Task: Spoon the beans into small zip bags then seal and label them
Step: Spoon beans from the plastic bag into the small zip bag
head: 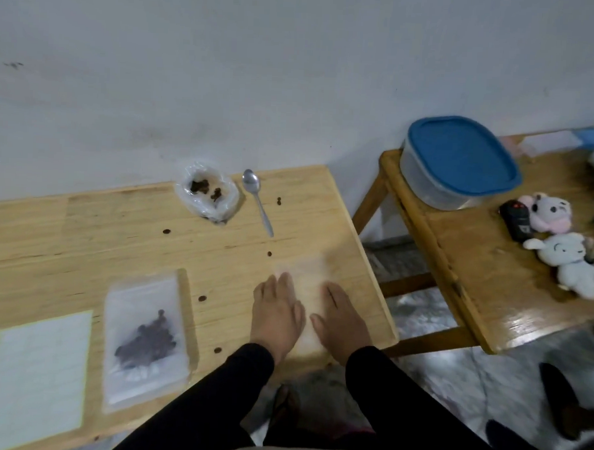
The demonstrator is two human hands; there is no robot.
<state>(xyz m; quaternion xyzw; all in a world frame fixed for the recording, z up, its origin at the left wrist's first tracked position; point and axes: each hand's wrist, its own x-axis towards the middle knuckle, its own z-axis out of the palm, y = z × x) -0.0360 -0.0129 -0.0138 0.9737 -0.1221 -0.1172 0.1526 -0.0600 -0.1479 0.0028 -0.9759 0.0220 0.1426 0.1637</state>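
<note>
Your two hands lie flat on an empty zip bag (312, 276) near the right edge of the table (84, 236), close to its front right corner; the bag is clear and blurred, so its outline is hard to follow. Your left hand (278, 312) presses on the bag's left part with the fingers straight and together, and your right hand (341, 317) presses on its right part in the same way, the fingers straight and holding nothing. Both thumbs point toward each other with a small gap between them. To the left, near the front edge, a second zip bag (147, 337) lies flat with a dark heap of beans (147, 342) inside it. Left of this bag, at the front left part of the table, there is a sheet of labels (33, 380). Near the back edge, an open plastic bag (207, 192) holds a few beans, and just beside it on the right a metal spoon (257, 199) lies with its bowl toward the wall. Some loose beans (202, 298) are scattered over the wood. Apart from your table, on the right, a second wooden table (484, 267) carries a clear container with a blue lid (458, 157), two small plush toys (566, 260) and a dark remote (515, 219).
</note>
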